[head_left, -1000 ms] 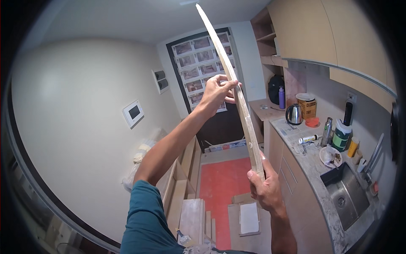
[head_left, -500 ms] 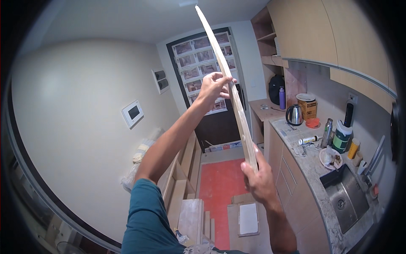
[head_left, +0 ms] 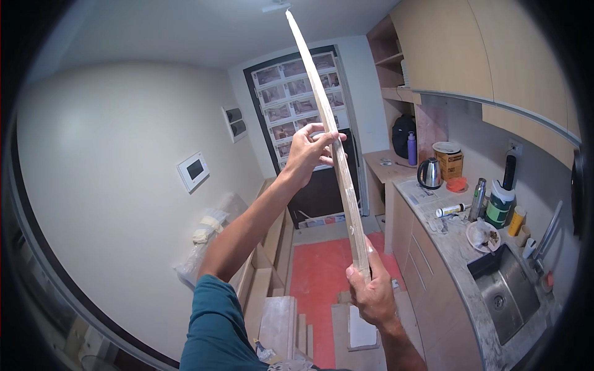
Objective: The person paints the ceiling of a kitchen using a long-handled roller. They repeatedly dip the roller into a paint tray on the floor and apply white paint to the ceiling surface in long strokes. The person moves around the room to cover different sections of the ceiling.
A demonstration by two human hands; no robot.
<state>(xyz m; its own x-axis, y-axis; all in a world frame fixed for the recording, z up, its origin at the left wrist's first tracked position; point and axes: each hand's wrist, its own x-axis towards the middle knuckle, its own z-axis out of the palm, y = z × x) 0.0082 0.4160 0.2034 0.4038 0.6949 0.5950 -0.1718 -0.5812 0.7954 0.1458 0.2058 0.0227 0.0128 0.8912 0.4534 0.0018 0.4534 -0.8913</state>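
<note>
A long, thin wooden strip (head_left: pixel 346 185) rises from in front of me toward the ceiling, tilted so its far tip leans left. My left hand (head_left: pixel 308 150) pinches it around mid-length, thumb and fingers on its sides. Lower down, my right hand (head_left: pixel 373 287) wraps round its near end. Pale, rough patches show along the strip's face.
On the right runs a stone counter (head_left: pixel 455 247) with a sink (head_left: pixel 504 290), a kettle (head_left: pixel 429 174), a green jug (head_left: pixel 500 204) and a plate of scraps (head_left: pixel 482 235). Upper cabinets (head_left: pixel 451 49) hang above. Wooden boards (head_left: pixel 275 321) stand at lower left, beside red floor covering (head_left: pixel 315 266).
Both hands have moved slightly lower in the picture with the near part of the wooden strip, the right also a little to the left. Both still grip it.
</note>
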